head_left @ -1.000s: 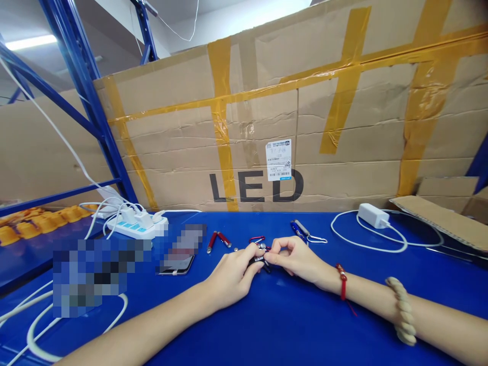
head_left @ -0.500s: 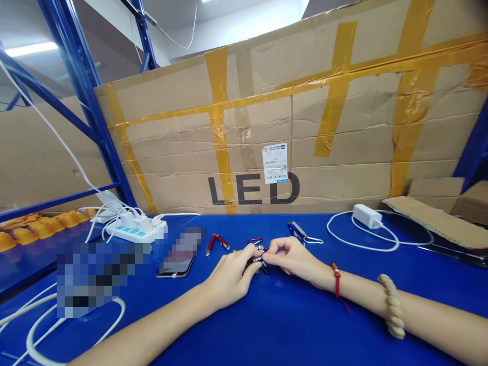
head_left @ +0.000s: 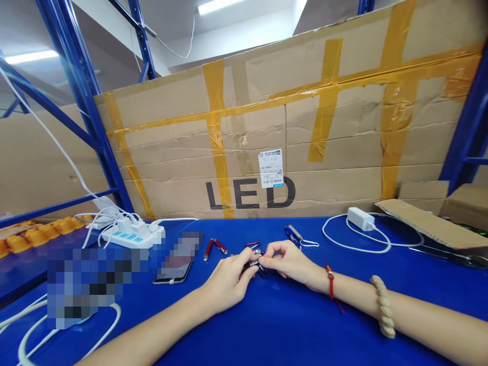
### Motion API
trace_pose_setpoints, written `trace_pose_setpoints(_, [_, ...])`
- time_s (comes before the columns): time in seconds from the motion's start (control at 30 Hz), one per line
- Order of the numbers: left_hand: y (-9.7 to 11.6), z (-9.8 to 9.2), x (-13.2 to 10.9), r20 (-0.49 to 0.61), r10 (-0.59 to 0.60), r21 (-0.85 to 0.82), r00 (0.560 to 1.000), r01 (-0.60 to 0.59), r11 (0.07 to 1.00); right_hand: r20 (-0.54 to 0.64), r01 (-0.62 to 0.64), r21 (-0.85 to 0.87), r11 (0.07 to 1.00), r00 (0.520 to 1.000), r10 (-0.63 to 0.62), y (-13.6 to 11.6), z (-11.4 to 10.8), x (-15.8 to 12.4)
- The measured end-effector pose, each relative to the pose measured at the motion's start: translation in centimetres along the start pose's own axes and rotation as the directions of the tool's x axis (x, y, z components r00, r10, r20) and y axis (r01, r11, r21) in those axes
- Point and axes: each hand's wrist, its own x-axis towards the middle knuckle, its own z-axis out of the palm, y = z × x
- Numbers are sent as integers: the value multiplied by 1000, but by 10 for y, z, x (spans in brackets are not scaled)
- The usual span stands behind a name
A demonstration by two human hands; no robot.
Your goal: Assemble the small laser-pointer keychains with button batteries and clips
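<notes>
Over the middle of the blue table, my left hand (head_left: pixel 229 279) pinches a small black cylinder (head_left: pixel 250 265) with a white label, partly hidden by the fingers. My right hand (head_left: pixel 287 259) meets it from the right, thumb and forefinger closed together at the cylinder's end; what they grip is too small to make out. A round silvery piece (head_left: pixel 257 251) shows between the hands. Just behind them lies a red clip (head_left: pixel 252 244). Two short red metal tubes (head_left: pixel 208 249) rest left of the hands. Behind my right hand are blue and silver tubes (head_left: pixel 293 234) with a carabiner (head_left: pixel 310 244).
A phone (head_left: pixel 173 272) lies to the left, partly blurred out. Beyond it stands a white power strip (head_left: pixel 133 236) with plugs and cables. At the right are a white charger (head_left: pixel 360 218) with a looped cable and an open carton (head_left: pixel 430 221). A large cardboard box (head_left: pixel 175 168) walls the back.
The camera view has shifted slightly, so the scene sits a little lower and further left. Both hands keep nearly the same pinch at the black cylinder.
</notes>
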Motion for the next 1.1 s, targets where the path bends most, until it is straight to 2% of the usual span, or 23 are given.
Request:
trace_pose_setpoints(0.23, [0,0,1,-5,-9,-12,1000,9,1000,-10,6,-23,1000,1000,-6,-6,1,-2])
trace_pose_setpoints(1.1, [-1,0,1,-13,14,-13,1000,-14,1000,-14,-13,-35,999,1000,12,-6,2,-2])
